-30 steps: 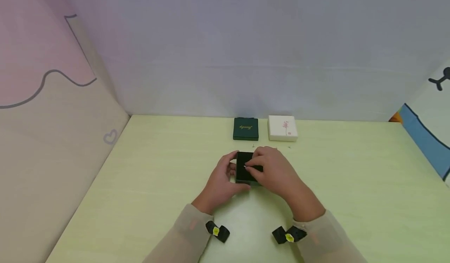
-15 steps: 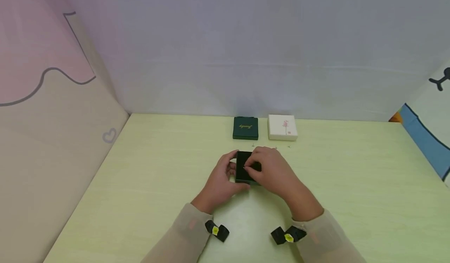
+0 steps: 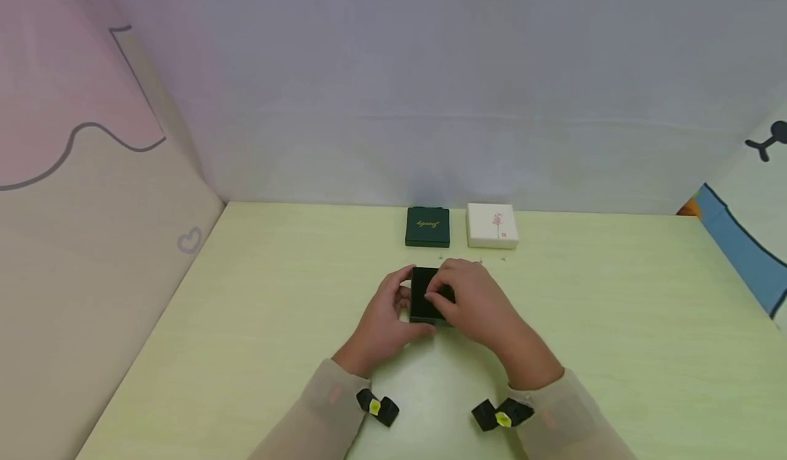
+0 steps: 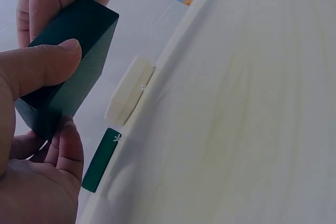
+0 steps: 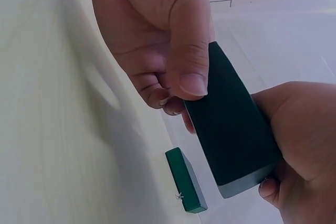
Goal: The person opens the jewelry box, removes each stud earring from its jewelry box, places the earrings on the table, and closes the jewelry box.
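My left hand (image 3: pixel 390 309) grips a dark green jewelry box (image 4: pixel 86 72) from its left side. The thumb lies along the box's near side and the other fingers go round the far side. Black padding (image 3: pixel 421 303) shows in the box's upward-facing opening. Over that padding, the thumb and forefinger of my right hand (image 3: pixel 470 299) come together in a pinch. A small silvery earring was visible at those fingertips earlier; now they mostly hide it. In the right wrist view my right hand covers the box's opening side.
A flat dark green lid (image 3: pixel 427 227) with gold lettering lies at the back of the table (image 3: pixel 277 296). To its right is a white box (image 3: pixel 492 226) with a pink flower print. Several tiny star-shaped earrings (image 4: pixel 117 137) lie just in front of them.
The right fingertips have shifted slightly left and down over the padding. The silvery glint between them has become hidden. My left hand keeps its grip on the box.
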The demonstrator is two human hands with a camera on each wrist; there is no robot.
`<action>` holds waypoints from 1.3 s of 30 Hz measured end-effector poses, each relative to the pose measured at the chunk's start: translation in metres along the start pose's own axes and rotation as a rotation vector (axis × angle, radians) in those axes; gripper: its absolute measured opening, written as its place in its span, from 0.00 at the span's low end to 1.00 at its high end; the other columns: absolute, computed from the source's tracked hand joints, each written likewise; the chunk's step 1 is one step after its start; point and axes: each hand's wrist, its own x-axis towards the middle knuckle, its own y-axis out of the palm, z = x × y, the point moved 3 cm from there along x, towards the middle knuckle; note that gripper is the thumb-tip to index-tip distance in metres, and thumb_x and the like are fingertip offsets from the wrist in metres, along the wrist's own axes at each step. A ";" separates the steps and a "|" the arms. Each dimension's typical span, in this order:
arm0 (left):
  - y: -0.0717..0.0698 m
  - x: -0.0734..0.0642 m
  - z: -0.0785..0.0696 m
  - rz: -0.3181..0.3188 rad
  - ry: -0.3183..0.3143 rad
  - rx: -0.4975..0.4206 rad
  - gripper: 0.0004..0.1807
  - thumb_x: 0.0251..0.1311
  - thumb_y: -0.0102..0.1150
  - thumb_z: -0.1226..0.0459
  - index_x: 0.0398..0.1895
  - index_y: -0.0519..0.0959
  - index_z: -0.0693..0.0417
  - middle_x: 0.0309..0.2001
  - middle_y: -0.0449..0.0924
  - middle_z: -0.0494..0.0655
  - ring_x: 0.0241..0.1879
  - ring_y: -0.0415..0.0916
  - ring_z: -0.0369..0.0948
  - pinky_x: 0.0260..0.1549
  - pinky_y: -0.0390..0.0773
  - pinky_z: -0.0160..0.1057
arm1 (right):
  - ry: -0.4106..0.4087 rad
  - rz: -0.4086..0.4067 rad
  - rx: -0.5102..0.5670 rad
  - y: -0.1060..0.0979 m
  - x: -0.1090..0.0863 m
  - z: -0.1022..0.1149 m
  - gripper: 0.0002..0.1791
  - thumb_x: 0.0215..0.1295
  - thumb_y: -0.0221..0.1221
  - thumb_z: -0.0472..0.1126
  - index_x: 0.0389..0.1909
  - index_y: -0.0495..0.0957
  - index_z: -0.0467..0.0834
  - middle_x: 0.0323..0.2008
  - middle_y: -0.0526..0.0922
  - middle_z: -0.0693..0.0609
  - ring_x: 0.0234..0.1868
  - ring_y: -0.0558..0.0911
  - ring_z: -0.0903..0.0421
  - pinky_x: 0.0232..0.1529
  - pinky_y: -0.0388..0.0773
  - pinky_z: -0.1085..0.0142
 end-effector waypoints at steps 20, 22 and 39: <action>0.000 -0.002 -0.002 -0.002 -0.023 0.046 0.55 0.51 0.81 0.65 0.80 0.57 0.51 0.57 0.71 0.45 0.49 0.76 0.40 0.56 0.74 0.42 | -0.007 0.034 -0.071 0.000 -0.001 0.000 0.05 0.65 0.70 0.40 0.31 0.84 0.48 0.31 0.77 0.59 0.36 0.77 0.55 0.46 0.76 0.49; 0.000 -0.002 -0.002 -0.001 -0.022 0.044 0.55 0.51 0.81 0.65 0.80 0.57 0.50 0.57 0.71 0.45 0.50 0.76 0.40 0.56 0.74 0.42 | -0.013 0.041 -0.067 -0.001 -0.002 0.000 0.05 0.66 0.70 0.40 0.31 0.84 0.48 0.31 0.76 0.59 0.36 0.77 0.56 0.45 0.76 0.51; 0.001 -0.002 0.000 -0.002 -0.026 0.029 0.55 0.50 0.81 0.67 0.80 0.57 0.51 0.56 0.72 0.48 0.49 0.76 0.42 0.55 0.75 0.41 | 0.083 -0.011 0.056 -0.026 -0.008 -0.013 0.03 0.70 0.67 0.40 0.38 0.85 0.45 0.37 0.80 0.55 0.40 0.78 0.53 0.44 0.78 0.55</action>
